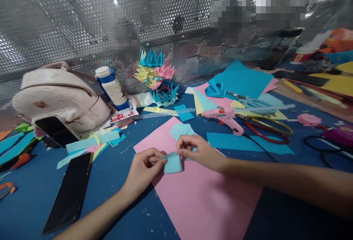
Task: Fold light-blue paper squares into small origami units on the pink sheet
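Observation:
A small light blue paper piece (173, 163) is held between my two hands, above a large pink sheet (204, 196). My left hand (146, 168) pinches its left edge between thumb and fingers. At its upper right edge, the thumb and fingers of my right hand (194, 150) are closed on the same piece. More light blue paper (182, 130) lies on the pink sheet just behind my right hand, and a bit of light blue shows beneath that hand.
A pink glue gun (224, 116) and scissors (267, 129) lie at the right, beyond a blue strip (242, 142). Folded paper flowers (165, 91), a bottle (111, 87) and a bag (60, 96) stand behind. A black phone (68, 192) lies at the left.

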The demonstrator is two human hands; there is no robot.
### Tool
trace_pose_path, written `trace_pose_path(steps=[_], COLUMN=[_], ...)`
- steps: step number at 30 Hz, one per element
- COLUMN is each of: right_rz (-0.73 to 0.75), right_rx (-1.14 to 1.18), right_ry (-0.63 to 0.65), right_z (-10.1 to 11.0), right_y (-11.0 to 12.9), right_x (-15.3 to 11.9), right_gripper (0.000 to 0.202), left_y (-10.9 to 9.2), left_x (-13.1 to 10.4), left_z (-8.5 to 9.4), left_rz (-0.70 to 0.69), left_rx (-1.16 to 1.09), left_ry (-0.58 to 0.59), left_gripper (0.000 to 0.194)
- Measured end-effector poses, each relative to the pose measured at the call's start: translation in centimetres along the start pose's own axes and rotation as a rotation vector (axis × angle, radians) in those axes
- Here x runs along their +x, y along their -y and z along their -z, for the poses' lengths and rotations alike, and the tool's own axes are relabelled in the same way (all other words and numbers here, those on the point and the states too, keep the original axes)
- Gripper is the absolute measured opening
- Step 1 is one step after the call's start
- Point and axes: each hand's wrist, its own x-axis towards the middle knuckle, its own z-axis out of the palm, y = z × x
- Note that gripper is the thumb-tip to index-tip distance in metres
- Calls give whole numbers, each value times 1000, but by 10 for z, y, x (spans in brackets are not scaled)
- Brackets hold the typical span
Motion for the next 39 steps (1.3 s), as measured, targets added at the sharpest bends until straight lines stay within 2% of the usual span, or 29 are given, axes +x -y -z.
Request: trace_pose_path(steps=[8,13,17,21,26,29,35,39], right_rz=[91,82,72,75,94,94,93,102], right_rx=[-122,-68,-152,-186,-259,-306,-235,-228], right_ry=[9,19,53,31,98,90,137,122], right_z=[0,-2,-5,-6,-7,-8,-8,-8], right_y=[1,1,-3,-2,-2,-2,-2,-2], right_x=[-5,-6,-6,-8,-10,-10,-10,-10], right_gripper=[23,26,25,30,31,31,30,24], left_y=[-4,-3,-1,1,0,-2,1,4], left_x=[-2,-1,-1,-2,-2,-1,-1,0], left_z=[-3,-2,-1,-1,-1,-1,1,5], left_rz=[-1,-17,-28,-65,-80,-73,-91,-95], left_rx=[15,-2,13,25,14,28,46,54], left_ry=[22,-14,-36,-21,-95,-106,-121,-134], left_gripper=[18,21,23,24,27,27,24,25])
